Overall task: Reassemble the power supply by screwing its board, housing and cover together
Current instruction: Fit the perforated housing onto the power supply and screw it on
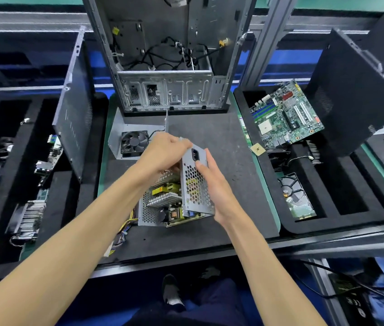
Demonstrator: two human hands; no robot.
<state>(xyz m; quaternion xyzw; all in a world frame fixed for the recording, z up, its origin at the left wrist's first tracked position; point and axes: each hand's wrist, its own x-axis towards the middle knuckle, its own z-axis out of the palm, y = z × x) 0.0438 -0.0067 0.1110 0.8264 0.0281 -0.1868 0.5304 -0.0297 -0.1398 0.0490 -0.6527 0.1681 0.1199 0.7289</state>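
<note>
Right hand [212, 184]: nearest the lens of the two; fingers curled round the outer edge of the housing's [197, 184] perforated wall, thumb laid on its face just under the socket cut-out; grip closed on the metal, apparently to steady the tilted shell.
Left hand [162, 152]: reaching in from the other side, fingers bent over the housing's upper end; fingertips hidden behind the wall, so what exactly gets pinched cannot be told; grip closed there, probably to guide or seat the part.
Housing: held between both grips, tipped up on edge above the counter [224, 142], likely so the inside stays reachable.
Board [171, 196]: directly below the left grip, inside the shell; heatsinks and yellow parts showing; seating or screws not visible.
Wire bundle [125, 225]: trailing out of the shell toward the body, below both grips, kept clear of the work.
Cover [130, 141]: beyond the left grip, lying apart with its fan [134, 142] facing up; not yet fitted.
Computer case [165, 67]: well beyond both grips, standing open.
Motherboard [285, 114]: far out past the right grip, in a foam tray.
Stage, as a judgement: early; board and housing being mated, cover waiting.
Risk: pinched wires when the cover goes on.
</note>
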